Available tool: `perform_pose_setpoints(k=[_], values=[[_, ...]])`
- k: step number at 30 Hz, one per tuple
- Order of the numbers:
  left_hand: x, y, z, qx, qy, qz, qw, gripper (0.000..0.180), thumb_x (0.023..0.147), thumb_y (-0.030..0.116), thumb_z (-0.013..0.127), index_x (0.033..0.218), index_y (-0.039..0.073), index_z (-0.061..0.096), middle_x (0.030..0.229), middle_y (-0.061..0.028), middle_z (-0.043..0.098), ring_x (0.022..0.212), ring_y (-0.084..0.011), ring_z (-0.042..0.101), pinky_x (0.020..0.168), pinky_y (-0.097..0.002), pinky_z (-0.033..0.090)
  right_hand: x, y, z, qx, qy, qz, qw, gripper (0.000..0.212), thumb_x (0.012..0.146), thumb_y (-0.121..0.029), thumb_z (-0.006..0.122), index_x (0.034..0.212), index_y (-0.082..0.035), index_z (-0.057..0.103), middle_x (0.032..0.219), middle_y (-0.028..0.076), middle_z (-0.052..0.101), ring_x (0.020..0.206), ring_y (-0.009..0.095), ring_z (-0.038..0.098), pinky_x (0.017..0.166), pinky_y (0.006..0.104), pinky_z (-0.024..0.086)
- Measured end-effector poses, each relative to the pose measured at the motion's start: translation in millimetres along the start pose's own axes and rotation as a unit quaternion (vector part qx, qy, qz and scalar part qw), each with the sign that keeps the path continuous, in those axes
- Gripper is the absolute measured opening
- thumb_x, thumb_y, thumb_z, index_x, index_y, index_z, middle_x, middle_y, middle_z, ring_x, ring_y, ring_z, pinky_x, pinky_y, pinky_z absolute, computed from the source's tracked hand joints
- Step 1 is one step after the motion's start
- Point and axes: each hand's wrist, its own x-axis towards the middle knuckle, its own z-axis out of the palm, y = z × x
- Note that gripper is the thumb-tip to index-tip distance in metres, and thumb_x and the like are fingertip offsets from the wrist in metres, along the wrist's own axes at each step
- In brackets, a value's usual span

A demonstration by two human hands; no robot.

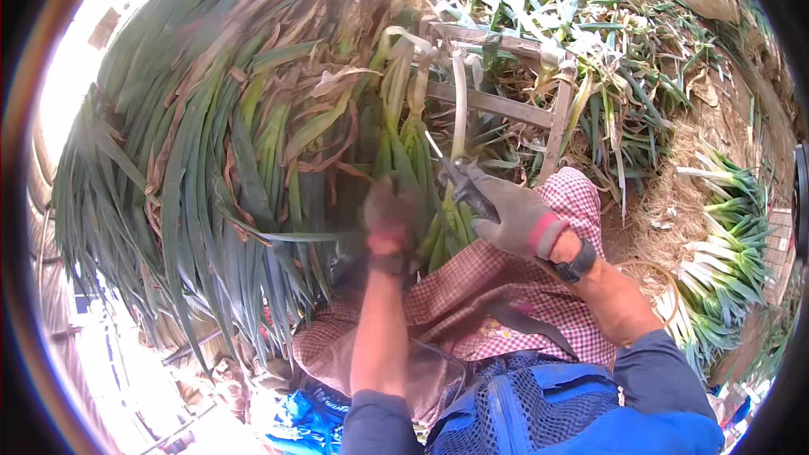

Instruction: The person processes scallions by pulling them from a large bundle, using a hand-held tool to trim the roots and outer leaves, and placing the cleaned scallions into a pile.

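The right hand [510, 211], gloved, clamps the knife [474, 194] by its dark handle, blade toward eleven o'clock! The left hand [389, 206] is a blur; can't tell its grip. White leek stalk [459, 101] at one, leek heap [202, 143] at ten, wooden frame [493, 107] past one, leek row [716, 274] after three!

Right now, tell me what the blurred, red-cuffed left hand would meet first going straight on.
Probably the long, flat, green leek leaves just ahead of the left hand, though depth is unclear.
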Motion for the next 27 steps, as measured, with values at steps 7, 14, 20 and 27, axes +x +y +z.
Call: perform_pose_setpoints(k=[7, 14, 20, 27], values=[[71, -28, 15, 0.126, 0.041, 0.010, 0.991, 0.038, 0.098, 0.035, 0.070, 0.123, 0.006, 0.075, 0.114, -0.0246, 0.078, 0.109, -0.0442, 0.075, 0.097, -0.0519, 0.058, 44, -14, 21, -0.037, -0.089, 0.029, 0.995, 0.091, 0.094, -0.032, 0.075, 0.172, -0.007, 0.035, 0.118, 0.027, 0.071, 0.109, 0.045, 0.071, 0.097, 0.0506, 0.056], [102, -4, -2, 0.067, -0.117, -0.081, 0.987, 0.054, 0.091, 0.039, 0.080, 0.129, 0.001, 0.074, 0.122, -0.0284, 0.077, 0.115, -0.0473, 0.074, 0.098, -0.0509, 0.058, 83, -21, 25, -0.060, -0.047, 0.053, 0.996, 0.081, 0.094, -0.032, 0.071, 0.167, -0.013, 0.042, 0.107, 0.029, 0.075, 0.104, 0.046, 0.075, 0.094, 0.0545, 0.060], [100, 3, 0, -0.025, -0.145, -0.114, 0.982, 0.060, 0.085, 0.035, 0.090, 0.126, -0.005, 0.073, 0.121, -0.0283, 0.078, 0.113, -0.0439, 0.076, 0.096, -0.0482, 0.058, 185, -1, -4, -0.115, 0.014, 0.122, 0.986, 0.075, 0.098, -0.037, 0.069, 0.163, -0.010, 0.044, 0.114, 0.030, 0.076, 0.112, 0.047, 0.075, 0.099, 0.0541, 0.059], [102, -7, 22, 0.064, -0.120, -0.094, 0.986, 0.063, 0.083, 0.032, 0.094, 0.128, -0.006, 0.070, 0.118, -0.0248, 0.080, 0.109, -0.0385, 0.078, 0.095, -0.0464, 0.060, 202, 11, -30, -0.078, 0.039, 0.072, 0.994, 0.081, 0.094, -0.033, 0.072, 0.166, -0.011, 0.042, 0.104, 0.026, 0.078, 0.095, 0.044, 0.077, 0.086, 0.0511, 0.060]])
